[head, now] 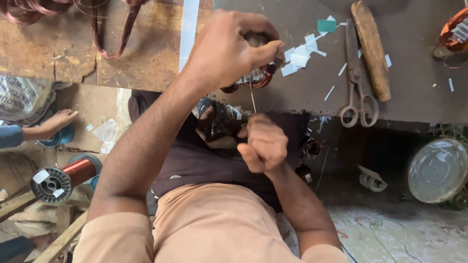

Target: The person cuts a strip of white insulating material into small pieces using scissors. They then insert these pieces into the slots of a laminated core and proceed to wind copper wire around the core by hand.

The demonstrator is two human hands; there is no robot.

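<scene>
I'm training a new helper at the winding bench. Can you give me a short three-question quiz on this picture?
1. True or false: the scissors lie shut beside the wooden handle.
2. What does the left hand press on at the bench edge? A) a small copper-wound coil B) a spool of thread C) a metal bowl
3. Fill in: the right hand pinches a thin ____ that runs up toward the coil.

Key
1. False: the blades are closed, but the scissors lie apart from the handle only slightly, so count "beside" as true and "shut" as true. Answer: true.
2. A
3. wire
</scene>
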